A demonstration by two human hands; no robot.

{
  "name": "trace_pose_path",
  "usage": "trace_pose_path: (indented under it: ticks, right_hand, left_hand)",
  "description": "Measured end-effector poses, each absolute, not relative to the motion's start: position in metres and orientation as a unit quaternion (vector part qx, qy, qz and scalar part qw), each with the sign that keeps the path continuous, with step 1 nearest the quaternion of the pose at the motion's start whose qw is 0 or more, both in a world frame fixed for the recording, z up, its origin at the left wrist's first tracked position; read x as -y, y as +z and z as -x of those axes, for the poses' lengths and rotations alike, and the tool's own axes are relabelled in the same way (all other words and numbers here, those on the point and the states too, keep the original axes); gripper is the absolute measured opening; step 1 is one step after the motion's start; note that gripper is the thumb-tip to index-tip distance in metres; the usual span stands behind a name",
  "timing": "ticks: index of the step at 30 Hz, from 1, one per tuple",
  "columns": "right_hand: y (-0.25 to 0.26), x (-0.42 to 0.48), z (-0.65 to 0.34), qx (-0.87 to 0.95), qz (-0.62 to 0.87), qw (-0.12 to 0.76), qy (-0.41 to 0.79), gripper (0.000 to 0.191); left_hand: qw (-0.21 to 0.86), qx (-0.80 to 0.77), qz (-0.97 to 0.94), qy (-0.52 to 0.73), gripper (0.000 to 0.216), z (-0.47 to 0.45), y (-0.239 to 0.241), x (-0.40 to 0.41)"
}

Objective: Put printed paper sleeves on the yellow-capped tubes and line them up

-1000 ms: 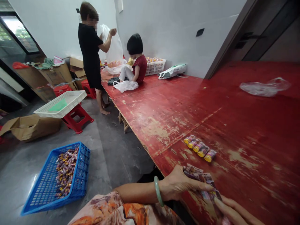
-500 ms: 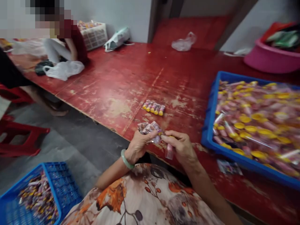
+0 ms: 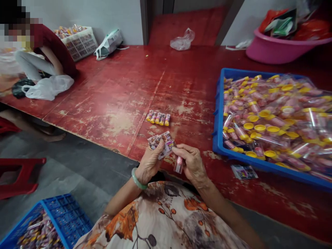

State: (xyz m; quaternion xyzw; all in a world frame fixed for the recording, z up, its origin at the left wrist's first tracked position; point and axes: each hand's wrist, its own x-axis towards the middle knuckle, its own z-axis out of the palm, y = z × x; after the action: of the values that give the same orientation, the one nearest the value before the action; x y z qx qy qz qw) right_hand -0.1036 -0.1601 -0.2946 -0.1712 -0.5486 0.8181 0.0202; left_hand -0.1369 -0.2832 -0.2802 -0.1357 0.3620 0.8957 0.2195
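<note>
Fanned out in my left hand (image 3: 149,161) are several small printed packets (image 3: 161,141), pinned under the thumb. My right hand (image 3: 193,162) is closed around a small clear tube with pink contents (image 3: 178,164), its clear end pointing down; its fingertips meet the edge of the packets. Just beyond my hands, a short row of small tubes with yellow caps (image 3: 158,118) lies side by side on the red wooden platform (image 3: 116,97). To the right is a blue tray (image 3: 219,114) heaped with yellow-capped tubes (image 3: 272,117).
Loose packets (image 3: 244,172) lie beside the tray. Below left stands a blue basket (image 3: 68,211) of wrapped pieces, near a red stool (image 3: 20,176). A person (image 3: 49,52) sits at the far left by a white crate (image 3: 80,43). A pink tub (image 3: 280,48) stands behind the tray.
The view has swung to the right, so the surroundings sit further left. Both hands keep hold of the packets and the tube, close together.
</note>
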Motion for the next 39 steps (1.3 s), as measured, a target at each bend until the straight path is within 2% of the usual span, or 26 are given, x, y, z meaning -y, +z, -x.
trace_pose_path:
  ticks: [6, 12, 20, 27, 32, 39]
  right_hand:
    - [-0.298, 0.154, 0.102, 0.544, 0.198, 0.063, 0.813, 0.02]
    - [-0.295, 0.147, 0.1, 0.519, 0.192, 0.037, 0.832, 0.023]
    - [-0.299, 0.145, 0.103, 0.54, 0.166, 0.021, 0.825, 0.02]
    - [-0.29, 0.118, 0.094, 0.543, 0.111, -0.004, 0.832, 0.031]
    - [-0.289, 0.11, 0.085, 0.542, 0.035, 0.051, 0.838, 0.025]
    - [-0.301, 0.121, 0.085, 0.649, 0.024, 0.164, 0.743, 0.022]
  left_hand:
    - [0.193, -0.347, 0.136, 0.908, 0.032, 0.144, -0.282, 0.284]
    - [0.217, -0.286, 0.114, 0.926, 0.023, 0.159, -0.283, 0.292]
    - [0.298, -0.434, 0.079, 0.847, 0.04, 0.156, -0.282, 0.281]
    - [0.242, -0.464, 0.107, 0.845, 0.045, 0.16, -0.28, 0.281]
    - [0.213, -0.455, 0.135, 0.854, 0.046, 0.159, -0.281, 0.281]
    - [0.201, -0.415, 0.144, 0.876, 0.045, 0.156, -0.275, 0.279]
